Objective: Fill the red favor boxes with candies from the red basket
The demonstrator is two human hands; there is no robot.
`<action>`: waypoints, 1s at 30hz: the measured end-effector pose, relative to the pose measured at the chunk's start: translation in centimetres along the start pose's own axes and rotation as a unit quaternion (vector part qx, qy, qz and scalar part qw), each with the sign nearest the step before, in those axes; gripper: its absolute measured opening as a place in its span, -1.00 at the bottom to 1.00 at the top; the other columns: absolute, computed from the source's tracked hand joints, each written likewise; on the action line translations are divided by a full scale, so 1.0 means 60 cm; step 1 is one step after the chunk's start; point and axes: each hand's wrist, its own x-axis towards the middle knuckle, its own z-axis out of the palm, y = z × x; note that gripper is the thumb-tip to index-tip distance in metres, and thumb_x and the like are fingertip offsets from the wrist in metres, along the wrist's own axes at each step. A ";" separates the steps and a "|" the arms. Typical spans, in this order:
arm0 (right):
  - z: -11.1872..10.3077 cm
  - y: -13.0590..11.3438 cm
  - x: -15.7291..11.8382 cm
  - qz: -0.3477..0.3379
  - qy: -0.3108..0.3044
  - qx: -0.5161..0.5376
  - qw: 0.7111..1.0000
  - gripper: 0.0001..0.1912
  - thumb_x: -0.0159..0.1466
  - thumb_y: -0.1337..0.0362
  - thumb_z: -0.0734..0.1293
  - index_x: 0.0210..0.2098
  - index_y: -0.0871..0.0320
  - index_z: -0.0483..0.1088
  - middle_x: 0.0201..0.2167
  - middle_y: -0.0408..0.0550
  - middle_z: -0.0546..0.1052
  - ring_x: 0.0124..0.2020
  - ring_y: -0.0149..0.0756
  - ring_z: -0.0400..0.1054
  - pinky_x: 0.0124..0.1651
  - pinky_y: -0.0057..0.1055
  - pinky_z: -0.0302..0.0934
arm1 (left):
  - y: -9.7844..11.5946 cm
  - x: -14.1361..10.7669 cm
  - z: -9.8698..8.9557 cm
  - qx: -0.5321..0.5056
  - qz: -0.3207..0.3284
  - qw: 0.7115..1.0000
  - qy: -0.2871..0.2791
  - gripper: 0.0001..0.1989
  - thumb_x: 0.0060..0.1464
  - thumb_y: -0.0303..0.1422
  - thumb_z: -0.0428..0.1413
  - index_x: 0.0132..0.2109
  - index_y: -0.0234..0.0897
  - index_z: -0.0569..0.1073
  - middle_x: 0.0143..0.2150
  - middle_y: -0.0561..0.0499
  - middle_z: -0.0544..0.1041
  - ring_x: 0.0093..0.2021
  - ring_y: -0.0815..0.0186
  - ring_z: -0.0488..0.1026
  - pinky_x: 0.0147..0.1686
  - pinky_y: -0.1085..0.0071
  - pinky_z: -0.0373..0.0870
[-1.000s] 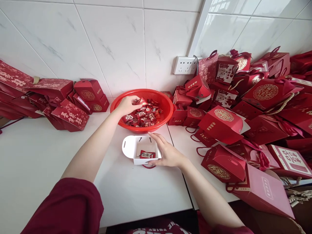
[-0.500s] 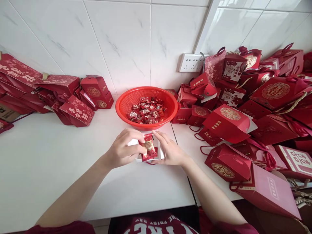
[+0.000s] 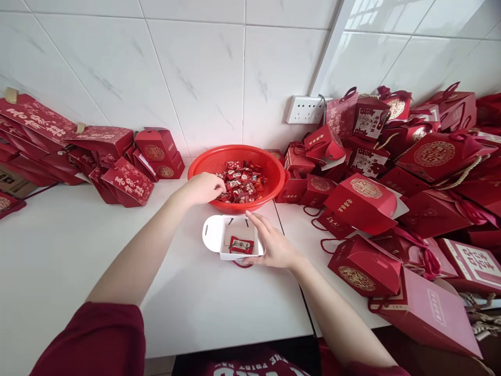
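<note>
My left hand (image 3: 205,188) reaches over the near-left rim of a red plastic basket (image 3: 199,156), its fingers curled down at the wrapped candies (image 3: 245,183) inside. Whether a candy is between those fingertips is hidden. Below the basket, an opened small white-lined gift box (image 3: 222,250) lies on the table, its rounded flap folded out to the left. One red candy with a pale label (image 3: 241,245) rests inside it. My right hand (image 3: 276,243) grips the box's right side, thumb at the near edge and fingers at the far one.
Red gift boxes (image 3: 362,201) with cords and ribbons are piled on the right. More red boxes (image 3: 129,180) stand on the left against the tiled wall. A white power strip (image 3: 306,109) is fixed to the wall. A dark seam (image 3: 289,245) divides the white tabletop (image 3: 188,303).
My left hand has moved from above the box, where it held a red-and-gold candy, forward to the basket. The box interior is now uncovered. My right hand stays on the box.
</note>
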 end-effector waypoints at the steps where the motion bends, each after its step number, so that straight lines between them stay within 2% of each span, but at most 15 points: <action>1: 0.000 0.000 0.001 0.004 0.000 0.001 1.000 0.26 0.10 -0.17 0.49 0.48 -0.08 -0.38 0.39 0.17 0.09 0.38 0.13 0.05 0.31 0.11 0.17 | -0.002 0.022 0.001 -0.012 0.027 0.996 -0.081 -0.69 0.09 -0.38 0.02 -0.15 -0.13 0.65 -0.08 0.04 0.65 -0.12 0.23 0.55 -0.12 0.42 0.41; 3: -0.002 0.000 0.002 0.010 -0.001 0.001 1.000 0.25 0.10 -0.16 0.49 0.48 -0.08 -0.37 0.39 0.16 0.09 0.38 0.12 0.06 0.30 0.09 0.18 | -0.004 0.064 0.010 -0.028 0.059 0.977 -0.205 -0.70 0.00 -0.38 0.06 -0.20 -0.06 0.67 -0.13 0.07 0.67 -0.17 0.23 0.56 -0.16 0.44 0.41; 4: -0.003 0.000 0.003 0.010 -0.002 0.001 1.000 0.24 0.11 -0.16 0.49 0.48 -0.08 -0.36 0.38 0.16 0.10 0.38 0.11 0.06 0.29 0.08 0.19 | -0.005 0.083 0.016 -0.032 0.059 0.967 -0.244 -0.69 -0.05 -0.38 0.09 -0.20 -0.03 0.67 -0.14 0.08 0.68 -0.19 0.23 0.56 -0.18 0.44 0.41; 6: -0.005 0.000 0.004 0.005 -0.004 0.002 1.000 0.23 0.11 -0.15 0.49 0.48 -0.08 -0.34 0.38 0.15 0.11 0.37 0.10 0.08 0.30 0.07 0.19 | -0.012 0.113 0.024 -0.033 0.044 0.961 -0.271 -0.64 -0.12 -0.38 0.13 -0.17 0.02 0.67 -0.12 0.09 0.68 -0.19 0.21 0.57 -0.19 0.45 0.43; 8: -0.006 0.000 0.005 0.001 -0.005 0.005 1.000 0.23 0.10 -0.15 0.50 0.48 -0.08 -0.32 0.37 0.14 0.12 0.36 0.10 0.09 0.30 0.06 0.18 | -0.023 0.134 0.025 -0.031 0.028 0.967 -0.252 -0.56 -0.15 -0.39 0.15 -0.07 0.05 0.64 -0.01 0.09 0.65 -0.11 0.19 0.57 -0.15 0.45 0.44; 10: -0.006 0.002 0.006 -0.001 -0.003 0.009 1.000 0.24 0.09 -0.14 0.51 0.48 -0.08 -0.32 0.37 0.14 0.13 0.36 0.10 0.10 0.30 0.05 0.18 | -0.037 0.147 0.021 -0.025 0.003 0.978 -0.206 -0.45 -0.12 -0.39 0.15 0.08 0.02 0.56 0.10 0.04 0.59 -0.02 0.16 0.55 -0.07 0.42 0.43; 12: -0.006 0.004 0.006 -0.003 0.000 0.009 1.000 0.24 0.09 -0.13 0.51 0.48 -0.08 -0.31 0.36 0.14 0.13 0.36 0.09 0.09 0.31 0.04 0.16 | -0.050 0.156 0.018 -0.021 -0.023 0.988 -0.153 -0.43 -0.04 -0.38 0.11 0.18 -0.05 0.49 0.13 -0.02 0.57 0.00 0.14 0.55 -0.03 0.39 0.43; 14: -0.005 0.006 0.006 -0.004 0.001 0.008 1.000 0.25 0.08 -0.12 0.52 0.48 -0.08 -0.32 0.37 0.13 0.13 0.36 0.08 0.08 0.32 0.03 0.16 | -0.060 0.162 0.020 -0.022 -0.043 0.992 -0.116 -0.49 0.03 -0.37 0.06 0.16 -0.13 0.50 0.08 -0.06 0.59 -0.03 0.14 0.56 -0.04 0.38 0.44; 17: -0.005 0.007 0.007 -0.002 -0.001 0.009 1.000 0.25 0.08 -0.12 0.52 0.48 -0.08 -0.31 0.37 0.13 0.12 0.36 0.08 0.09 0.31 0.02 0.18 | -0.071 0.170 0.031 -0.032 -0.043 0.994 -0.094 -0.62 0.07 -0.35 0.07 0.04 -0.20 0.56 0.03 -0.04 0.61 -0.04 0.18 0.56 -0.06 0.43 0.44; 20: -0.007 0.007 0.007 0.004 -0.002 0.006 1.000 0.23 0.08 -0.13 0.52 0.48 -0.07 -0.29 0.37 0.12 0.13 0.36 0.07 0.08 0.31 0.02 0.17 | -0.074 0.178 0.040 -0.055 -0.007 0.994 -0.091 -0.70 0.11 -0.27 0.11 -0.02 -0.17 0.57 0.04 0.02 0.61 0.00 0.25 0.54 -0.03 0.49 0.42; 24: -0.009 0.006 0.006 0.010 -0.005 0.007 1.000 0.22 0.09 -0.15 0.51 0.48 -0.07 -0.27 0.37 0.11 0.14 0.37 0.06 0.07 0.31 0.00 0.18 | -0.056 0.184 0.043 -0.091 0.088 0.987 -0.100 -0.63 0.16 -0.18 0.10 0.08 -0.11 0.53 0.12 0.06 0.56 0.06 0.28 0.50 0.03 0.49 0.38; 27: -0.010 0.006 0.007 0.015 -0.004 0.008 1.000 0.22 0.09 -0.15 0.50 0.48 -0.08 -0.27 0.37 0.10 0.13 0.37 0.05 0.06 0.32 0.00 0.17 | -0.028 0.183 0.052 -0.069 0.188 0.969 -0.147 -0.52 0.05 -0.28 0.19 0.15 -0.06 0.51 0.19 0.05 0.51 0.13 0.21 0.46 0.10 0.44 0.33; 28: -0.010 0.007 0.007 0.016 -0.005 0.009 1.000 0.22 0.09 -0.15 0.51 0.48 -0.08 -0.28 0.37 0.10 0.13 0.37 0.05 0.07 0.32 0.00 0.16 | -0.019 0.182 0.057 -0.051 0.201 0.964 -0.165 -0.49 0.00 -0.33 0.20 0.15 -0.03 0.51 0.19 0.06 0.51 0.13 0.19 0.45 0.10 0.44 0.33; 30: -0.010 0.008 0.008 0.016 -0.007 0.011 1.000 0.22 0.09 -0.14 0.51 0.48 -0.08 -0.28 0.37 0.11 0.13 0.37 0.04 0.08 0.32 0.00 0.16 | -0.006 0.180 0.067 -0.014 0.186 0.964 -0.188 -0.45 -0.07 -0.41 0.21 0.13 0.00 0.53 0.14 0.04 0.54 0.06 0.17 0.49 0.03 0.41 0.37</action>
